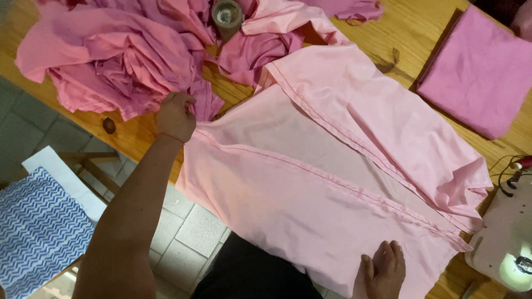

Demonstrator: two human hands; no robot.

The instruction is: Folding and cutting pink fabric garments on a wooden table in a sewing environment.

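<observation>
Wooden desk (410, 33) bearing a spread light pink cloth (332, 182); crumpled darker pink cloths (122, 50) lying heaped at the far end; folded pink stack (482, 77) sitting beside; sewing machine (507, 243) resting at the corner.

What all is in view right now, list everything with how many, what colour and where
Cloth sheet: one, light pink, spread flat mid-table, stitched seams running across it.
Cloth heap: one pile, darker pink, crumpled, top left of the table.
Folded cloth: one stack, pink-purple, top right.
Tape roll: one, greyish, on the heap at the top.
Sewing machine: one, pale, lit, bottom right, with dark cords.
Table: one, wooden.
Chair cushion: one, blue and white zigzag, lower left over the tiled floor.
Left hand: gripping the sheet's far left corner.
Right hand: flat on the sheet's near edge.
</observation>
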